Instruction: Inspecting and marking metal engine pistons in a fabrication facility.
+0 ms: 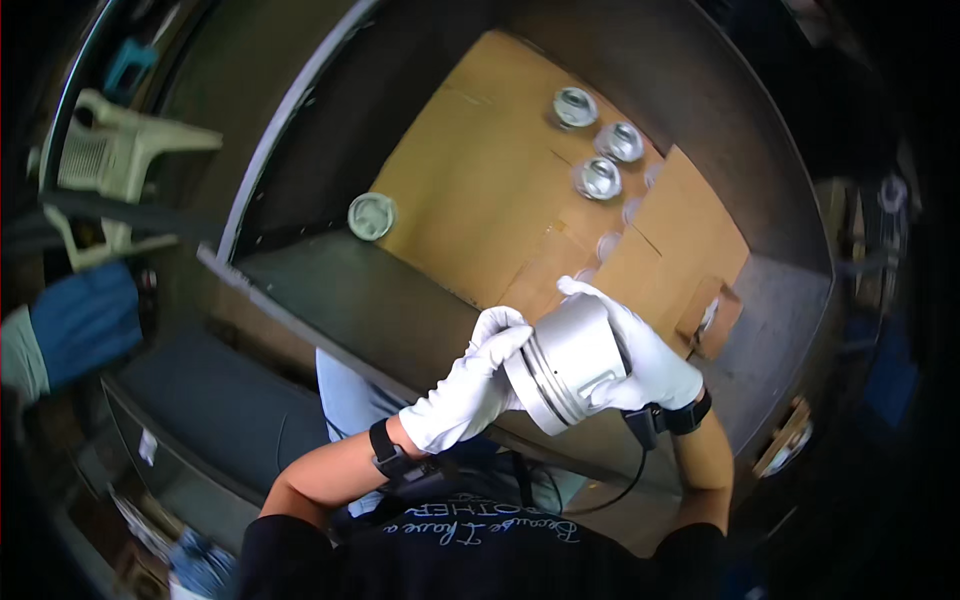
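Note:
Between my two gloved hands I hold a silver engine piston (572, 358), tilted, its ring grooves toward the lower left. My left hand (482, 372), in a white glove, is closed on the grooved end, with thumb and fingers at its rim. Wrapped around the other end is my right hand (648, 358), also in a white glove, its thumb on the near side and fingers over the far side. The piston is above the near wall of a large dark bin. Inside the bin, another piston (372, 217) lies at the left corner of a cardboard sheet (470, 170).
Three more pistons stand toward the bin's far right, including one piston (574, 107) at the back. A raised cardboard flap (665, 235) partly hides several others. A small open carton (710, 318) sits at the right. Outside, a pale plastic chair (125, 155) stands left.

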### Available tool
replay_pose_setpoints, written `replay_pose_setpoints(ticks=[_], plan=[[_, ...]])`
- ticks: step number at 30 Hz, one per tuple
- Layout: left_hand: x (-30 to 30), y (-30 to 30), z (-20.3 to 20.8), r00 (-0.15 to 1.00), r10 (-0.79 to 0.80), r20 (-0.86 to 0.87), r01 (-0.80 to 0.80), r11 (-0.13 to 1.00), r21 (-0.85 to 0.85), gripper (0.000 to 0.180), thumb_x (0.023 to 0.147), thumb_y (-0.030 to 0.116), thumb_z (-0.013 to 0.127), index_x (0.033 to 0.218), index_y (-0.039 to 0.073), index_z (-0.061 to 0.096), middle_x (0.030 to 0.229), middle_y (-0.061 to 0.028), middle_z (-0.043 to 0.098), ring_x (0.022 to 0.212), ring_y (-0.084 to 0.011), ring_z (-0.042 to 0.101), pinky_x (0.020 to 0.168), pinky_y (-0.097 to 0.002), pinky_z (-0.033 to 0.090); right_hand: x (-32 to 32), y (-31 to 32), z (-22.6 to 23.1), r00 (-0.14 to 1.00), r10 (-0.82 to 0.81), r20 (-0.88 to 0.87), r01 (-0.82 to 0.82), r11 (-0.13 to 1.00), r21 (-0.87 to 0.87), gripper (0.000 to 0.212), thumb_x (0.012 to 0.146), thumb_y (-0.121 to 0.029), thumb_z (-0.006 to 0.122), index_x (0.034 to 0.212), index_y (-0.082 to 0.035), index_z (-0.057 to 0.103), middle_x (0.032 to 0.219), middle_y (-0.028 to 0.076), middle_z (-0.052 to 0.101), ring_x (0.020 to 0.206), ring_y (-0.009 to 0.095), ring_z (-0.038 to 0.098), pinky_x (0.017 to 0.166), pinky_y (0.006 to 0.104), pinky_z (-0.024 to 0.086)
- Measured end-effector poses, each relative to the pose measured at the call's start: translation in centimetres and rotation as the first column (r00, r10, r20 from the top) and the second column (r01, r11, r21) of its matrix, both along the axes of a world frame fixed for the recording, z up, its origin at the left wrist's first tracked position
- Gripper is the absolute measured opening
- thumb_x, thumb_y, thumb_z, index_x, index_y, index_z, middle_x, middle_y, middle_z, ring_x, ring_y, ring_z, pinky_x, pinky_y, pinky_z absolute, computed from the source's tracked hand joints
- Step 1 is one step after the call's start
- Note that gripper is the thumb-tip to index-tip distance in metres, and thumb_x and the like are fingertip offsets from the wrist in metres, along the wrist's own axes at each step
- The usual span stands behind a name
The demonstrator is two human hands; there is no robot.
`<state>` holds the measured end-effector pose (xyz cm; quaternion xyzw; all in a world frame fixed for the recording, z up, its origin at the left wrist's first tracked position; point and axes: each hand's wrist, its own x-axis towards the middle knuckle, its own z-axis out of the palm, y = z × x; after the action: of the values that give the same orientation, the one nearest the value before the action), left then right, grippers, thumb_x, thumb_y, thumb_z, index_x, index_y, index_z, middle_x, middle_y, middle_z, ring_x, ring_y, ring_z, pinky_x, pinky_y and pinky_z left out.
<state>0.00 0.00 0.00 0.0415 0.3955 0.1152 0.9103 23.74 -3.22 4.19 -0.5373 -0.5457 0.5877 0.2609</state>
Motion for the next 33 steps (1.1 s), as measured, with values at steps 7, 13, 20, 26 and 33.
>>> replay_pose_setpoints(ticks=[7, 13, 20, 26, 33], plan=[[3.4, -3.6, -0.9, 0.973, -0.113, 0.201, 0.122, 0.992, -0.032, 0.054, 0.096, 0.048, 0.059, 0.135, 0.012, 0.049, 0.137, -0.0080, 0.055, 0.126, -0.0224, 0.054, 0.108, -0.0438, 0.044, 2.6, -6.5, -0.6, 0.960, -0.180, -0.214, 0.168, 0.983, -0.076, 0.089, 0.074, -0.019, 0.077, 0.151, -0.002, 0.035, 0.136, 0.015, 0.055, 0.126, 0.022, 0.053, 0.107, 0.0356, 0.041], [1.9, -7.4, 1.2, 0.799, -0.239, 0.552, 0.343, 0.935, -0.091, 0.105, 0.083, 0.072, 0.059, 0.156, 0.009, 0.017, 0.155, -0.0209, 0.030, 0.140, -0.0406, 0.037, 0.114, -0.0653, 0.029, -0.2, -11.3, 3.6, 0.982, -0.116, 0.149, 0.077, 0.967, 0.244, 0.093, 0.074, -0.033, 0.082, 0.151, -0.007, 0.037, 0.134, 0.018, 0.055, 0.124, 0.030, 0.055, 0.107, 0.0387, 0.042], [-1.1, -10.2, 4.4, 0.759, -0.150, 0.633, 0.066, 0.986, 0.154, 0.098, 0.085, 0.067, 0.061, 0.153, 0.007, 0.024, 0.151, -0.0220, 0.036, 0.133, -0.0386, 0.046, 0.110, -0.0590, 0.040, -7.8, -17.7, 10.1, 0.672, -0.625, 0.397, 0.120, 0.621, 0.775, 0.090, 0.068, -0.051, 0.085, 0.133, 0.003, 0.053, 0.126, 0.025, 0.058, 0.116, 0.041, 0.059, 0.099, 0.0441, 0.048], [-2.2, -12.9, 5.6, 0.777, -0.170, 0.607, -0.006, 0.961, 0.277, 0.094, 0.085, 0.067, 0.061, 0.151, 0.008, 0.030, 0.149, -0.0193, 0.042, 0.130, -0.0354, 0.051, 0.111, -0.0534, 0.042, -14.5, -21.3, 8.8, 0.391, -0.848, 0.359, 0.021, 0.398, 0.917, 0.098, 0.062, -0.032, 0.088, 0.143, 0.001, 0.042, 0.124, 0.023, 0.055, 0.110, 0.041, 0.057, 0.094, 0.0478, 0.048], [-2.3, -15.2, 5.5, 0.682, -0.129, 0.720, 0.130, 0.990, 0.055, 0.084, 0.092, 0.065, 0.054, 0.150, 0.007, 0.033, 0.147, -0.0173, 0.045, 0.129, -0.0334, 0.052, 0.110, -0.0522, 0.042, -16.6, -23.8, 9.8, 0.224, -0.875, 0.430, -0.019, 0.437, 0.899, 0.095, 0.059, -0.029, 0.088, 0.137, 0.003, 0.047, 0.115, 0.020, 0.056, 0.099, 0.037, 0.059, 0.082, 0.0463, 0.050]])
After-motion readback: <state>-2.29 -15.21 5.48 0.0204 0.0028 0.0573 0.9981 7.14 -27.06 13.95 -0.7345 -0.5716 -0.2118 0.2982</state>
